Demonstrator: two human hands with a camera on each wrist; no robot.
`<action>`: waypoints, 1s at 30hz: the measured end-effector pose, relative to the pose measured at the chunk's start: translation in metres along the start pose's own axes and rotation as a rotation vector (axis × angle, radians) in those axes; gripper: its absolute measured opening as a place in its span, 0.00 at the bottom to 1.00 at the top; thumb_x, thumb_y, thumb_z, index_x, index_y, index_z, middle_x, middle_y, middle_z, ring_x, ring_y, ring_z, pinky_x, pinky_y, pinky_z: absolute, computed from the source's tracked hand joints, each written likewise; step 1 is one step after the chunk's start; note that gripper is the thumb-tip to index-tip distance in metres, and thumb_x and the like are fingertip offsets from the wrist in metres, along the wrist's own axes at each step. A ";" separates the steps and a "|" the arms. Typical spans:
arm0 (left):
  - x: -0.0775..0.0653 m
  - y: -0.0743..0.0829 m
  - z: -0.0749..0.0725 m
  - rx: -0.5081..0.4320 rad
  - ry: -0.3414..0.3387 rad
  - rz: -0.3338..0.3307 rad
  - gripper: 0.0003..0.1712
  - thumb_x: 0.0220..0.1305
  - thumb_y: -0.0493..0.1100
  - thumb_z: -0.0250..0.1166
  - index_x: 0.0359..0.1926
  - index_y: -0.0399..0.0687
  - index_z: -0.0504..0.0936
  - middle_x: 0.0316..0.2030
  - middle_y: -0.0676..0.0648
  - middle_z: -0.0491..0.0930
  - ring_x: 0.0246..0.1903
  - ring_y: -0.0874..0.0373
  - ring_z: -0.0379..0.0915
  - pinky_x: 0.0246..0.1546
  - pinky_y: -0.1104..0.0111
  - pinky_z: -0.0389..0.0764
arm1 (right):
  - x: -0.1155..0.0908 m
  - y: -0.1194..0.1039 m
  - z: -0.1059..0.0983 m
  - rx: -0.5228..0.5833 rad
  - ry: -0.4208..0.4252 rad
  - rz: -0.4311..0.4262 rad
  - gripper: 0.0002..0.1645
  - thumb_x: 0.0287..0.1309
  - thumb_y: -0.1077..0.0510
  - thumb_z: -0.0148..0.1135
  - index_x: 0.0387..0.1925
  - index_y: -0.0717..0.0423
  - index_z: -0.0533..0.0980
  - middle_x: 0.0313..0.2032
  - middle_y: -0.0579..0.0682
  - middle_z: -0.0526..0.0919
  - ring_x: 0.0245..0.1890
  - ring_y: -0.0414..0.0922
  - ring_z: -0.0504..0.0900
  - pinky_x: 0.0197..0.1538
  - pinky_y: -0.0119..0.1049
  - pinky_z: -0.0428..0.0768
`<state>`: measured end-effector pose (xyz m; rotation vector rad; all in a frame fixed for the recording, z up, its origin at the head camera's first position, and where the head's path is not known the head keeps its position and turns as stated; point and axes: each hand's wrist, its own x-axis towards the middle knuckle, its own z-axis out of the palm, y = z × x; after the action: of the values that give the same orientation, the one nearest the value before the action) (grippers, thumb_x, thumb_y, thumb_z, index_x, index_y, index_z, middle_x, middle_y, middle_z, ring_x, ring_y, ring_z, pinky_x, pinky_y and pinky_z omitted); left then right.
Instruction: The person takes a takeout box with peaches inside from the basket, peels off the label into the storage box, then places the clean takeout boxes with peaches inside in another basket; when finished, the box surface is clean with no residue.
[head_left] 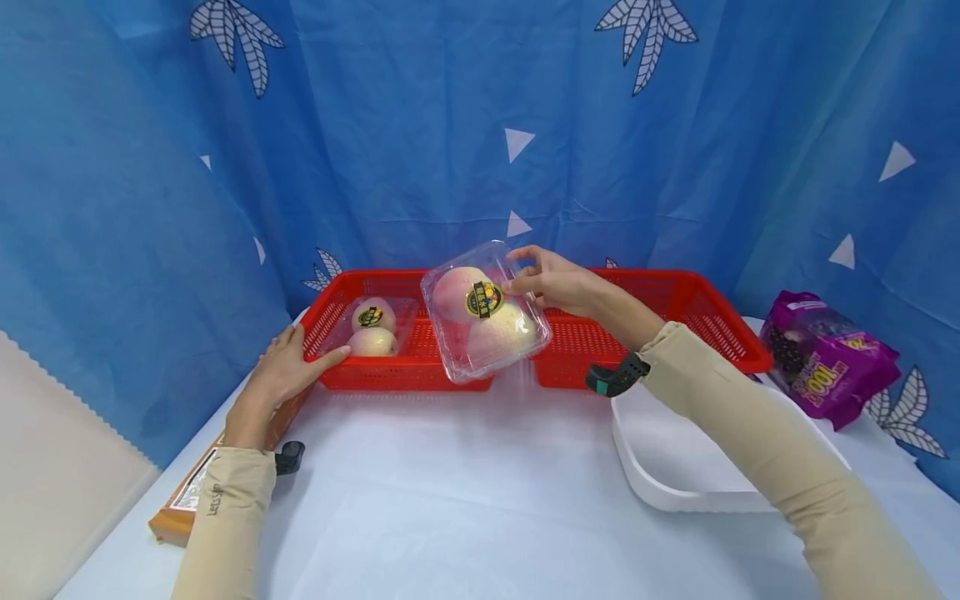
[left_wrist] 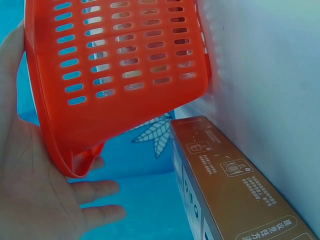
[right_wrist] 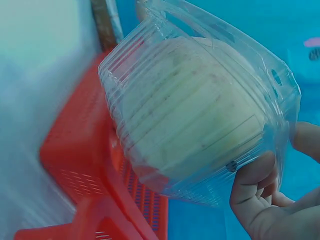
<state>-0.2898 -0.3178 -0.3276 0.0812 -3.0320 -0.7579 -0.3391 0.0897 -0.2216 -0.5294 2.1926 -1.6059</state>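
Note:
My right hand (head_left: pixel 558 282) pinches the upper right edge of a clear plastic fruit box (head_left: pixel 465 368), tilted above the middle of the red basket (head_left: pixel 408 373). Two pinkish-yellow peaches (head_left: pixel 456 293) show through the box, with a round black-and-gold sticker (head_left: pixel 484 300) between them. In the right wrist view, the thumb (right_wrist: pixel 255 172) presses the box's side, and one pale peach (right_wrist: pixel 190 107) fills it. My left hand (head_left: pixel 279 371) rests at the basket's front left corner, thumb on the rim, fingers fairly straight outside it. Another peach box (head_left: pixel 405 312) lies inside the basket's left end.
An orange-brown carton (head_left: pixel 176 521) lies along the left table edge, partly under my left arm. A white tray (head_left: pixel 645 483) sits at right, partly beneath my right sleeve. Farther right is a purple printed bag (head_left: pixel 832 358). A blue curtain (head_left: pixel 420 125) hangs behind the basket.

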 end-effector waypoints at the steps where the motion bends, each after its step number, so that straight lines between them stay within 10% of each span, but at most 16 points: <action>1: 0.000 0.000 0.000 -0.001 0.001 0.000 0.69 0.54 0.79 0.51 0.73 0.35 0.31 0.70 0.26 0.36 0.67 0.25 0.34 0.59 0.28 0.46 | -0.003 0.000 0.001 -0.005 -0.010 -0.006 0.41 0.59 0.60 0.60 0.69 0.54 0.51 0.47 0.58 0.70 0.47 0.49 0.74 0.45 0.38 0.81; 30: -0.002 0.001 -0.002 0.002 0.004 0.018 0.67 0.56 0.78 0.51 0.73 0.33 0.33 0.70 0.25 0.39 0.66 0.25 0.40 0.56 0.30 0.57 | -0.052 0.031 0.007 -0.354 -0.444 -0.130 0.32 0.55 0.55 0.63 0.61 0.48 0.64 0.51 0.61 0.74 0.50 0.53 0.74 0.48 0.46 0.79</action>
<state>-0.2878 -0.3176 -0.3256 0.0553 -3.0252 -0.7521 -0.2934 0.1191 -0.2492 -1.0380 2.1258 -1.0219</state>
